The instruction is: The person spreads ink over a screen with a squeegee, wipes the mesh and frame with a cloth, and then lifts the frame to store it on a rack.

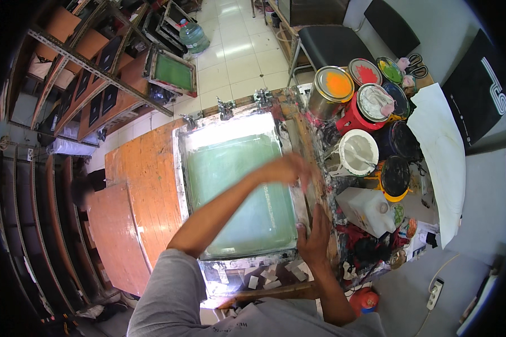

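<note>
Screen frame (237, 185) lies flat on your counter (146, 180); right hand (315, 236), fingers spread, pins its four-o'clock edge while left hand (287, 168), blurred, fingers' state unclear, crosses its mesh.

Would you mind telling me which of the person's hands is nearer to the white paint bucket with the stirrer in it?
Left. The left hand, blurred, reaches across the green screen, short of the white paint bucket. The right hand rests lower on the frame's near-right edge.
</note>
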`<state>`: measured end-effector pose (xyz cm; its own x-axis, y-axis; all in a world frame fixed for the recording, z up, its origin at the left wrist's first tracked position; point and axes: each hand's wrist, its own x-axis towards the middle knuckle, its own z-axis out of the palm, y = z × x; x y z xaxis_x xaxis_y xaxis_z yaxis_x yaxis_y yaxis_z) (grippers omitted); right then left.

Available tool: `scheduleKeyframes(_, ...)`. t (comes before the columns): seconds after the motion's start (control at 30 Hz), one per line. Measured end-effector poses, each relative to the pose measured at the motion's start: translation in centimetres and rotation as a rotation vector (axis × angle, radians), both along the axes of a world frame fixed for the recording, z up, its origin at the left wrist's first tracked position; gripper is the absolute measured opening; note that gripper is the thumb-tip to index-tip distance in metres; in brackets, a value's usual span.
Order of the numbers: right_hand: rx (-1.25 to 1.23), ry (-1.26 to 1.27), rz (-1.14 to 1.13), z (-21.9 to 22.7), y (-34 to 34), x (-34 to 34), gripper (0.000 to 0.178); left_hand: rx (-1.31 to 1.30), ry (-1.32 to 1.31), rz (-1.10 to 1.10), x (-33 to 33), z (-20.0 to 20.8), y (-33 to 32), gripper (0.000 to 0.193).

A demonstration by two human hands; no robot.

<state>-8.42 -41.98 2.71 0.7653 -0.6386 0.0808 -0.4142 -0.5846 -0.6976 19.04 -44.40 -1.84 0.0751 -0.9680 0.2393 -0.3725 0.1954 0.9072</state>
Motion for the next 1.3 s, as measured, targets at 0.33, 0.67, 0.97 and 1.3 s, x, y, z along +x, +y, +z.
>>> scheduleKeyframes(0.33, 0.027, 0.043, -0.011, -0.4, 0.3, -0.2, 0.064, 0.341, 0.331, 0.789, 6.1, 3.5, 1.5, 0.077)
scheduleKeyframes(0.67, 0.094, 0.104, -0.035, 0.4, 0.4, 0.0, 0.065, 0.405, 0.202, 0.675, 5.9, 0.1, 0.3, 0.032)
scheduleKeyframes(0.97, 0.073, 0.100, 0.016, 0.6, -0.1, 0.0, 0.064, 0.373, 0.198, 0.392, 0.6, 6.4, 2.7, 0.027)
scheduleKeyframes(1.3, 0.077, 0.096, 0.020, 0.1, -0.2, 0.1, 0.066, 0.402, 0.148, 0.478, 3.4, 0.8, -0.8, 0.022)
